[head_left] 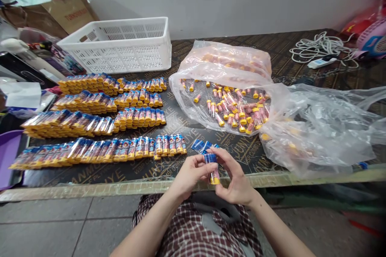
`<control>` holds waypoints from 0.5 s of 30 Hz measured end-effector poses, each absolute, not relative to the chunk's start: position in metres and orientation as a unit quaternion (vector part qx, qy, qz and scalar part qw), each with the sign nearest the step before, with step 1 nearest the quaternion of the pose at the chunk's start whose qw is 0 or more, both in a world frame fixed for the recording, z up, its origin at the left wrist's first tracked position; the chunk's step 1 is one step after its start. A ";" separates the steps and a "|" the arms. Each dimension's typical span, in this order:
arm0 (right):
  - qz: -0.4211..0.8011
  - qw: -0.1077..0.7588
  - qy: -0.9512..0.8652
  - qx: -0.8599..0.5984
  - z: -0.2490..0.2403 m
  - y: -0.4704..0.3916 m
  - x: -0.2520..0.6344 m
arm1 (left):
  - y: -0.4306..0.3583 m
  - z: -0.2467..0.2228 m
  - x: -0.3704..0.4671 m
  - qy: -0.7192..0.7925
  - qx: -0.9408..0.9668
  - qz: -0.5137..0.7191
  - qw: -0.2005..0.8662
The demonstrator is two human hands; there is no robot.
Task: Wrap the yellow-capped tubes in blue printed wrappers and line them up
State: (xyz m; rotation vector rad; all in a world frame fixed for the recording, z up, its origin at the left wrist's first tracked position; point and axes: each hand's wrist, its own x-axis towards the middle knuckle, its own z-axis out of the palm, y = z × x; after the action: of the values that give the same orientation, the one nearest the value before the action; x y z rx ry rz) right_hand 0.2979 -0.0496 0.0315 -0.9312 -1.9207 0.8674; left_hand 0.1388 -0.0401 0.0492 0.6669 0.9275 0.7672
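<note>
Both my hands hold one small clear tube (pixel 212 169) with a blue top and a yellow base, just over the table's front edge. My left hand (pixel 193 174) pinches its upper left side. On the right, my right hand (pixel 233 178) has fingers at the blue top and the thumb by the yellow base. Behind the hands lie several blue pieces (pixel 202 145). Rows of blue and yellow tubes (pixel 105 150) are stacked at the left. A clear plastic bag (pixel 193 108) lies open beyond, with many yellow-capped tubes (pixel 230 108) in its mouth.
A white plastic basket (pixel 120 54) stands at the back left, near a brown paper bag (pixel 72 12). Another crumpled clear bag (pixel 319 124) lies at the right. Behind it are a coiled white cable (pixel 322 46) and a pink and blue fan (pixel 374 40). A purple tray (pixel 9 156) sits far left.
</note>
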 end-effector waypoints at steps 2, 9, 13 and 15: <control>0.353 0.414 -0.752 -0.372 0.030 -0.051 0.297 | -0.041 0.049 0.139 0.431 0.309 0.355 0.770; 0.375 0.432 -0.732 -0.369 0.028 -0.052 0.296 | -0.041 0.054 0.139 0.443 0.317 0.352 0.762; 0.377 0.435 -0.731 -0.366 0.028 -0.052 0.295 | -0.042 0.054 0.141 0.434 0.308 0.362 0.765; 0.388 0.429 -0.731 -0.363 0.029 -0.052 0.294 | -0.043 0.053 0.142 0.435 0.307 0.364 0.764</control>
State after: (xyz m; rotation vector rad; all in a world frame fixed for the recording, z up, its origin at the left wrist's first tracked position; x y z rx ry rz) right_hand 0.2939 -0.0520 0.0293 -0.9050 -1.8243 0.9678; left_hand 0.1420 -0.0425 0.0534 0.6682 0.9457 0.7914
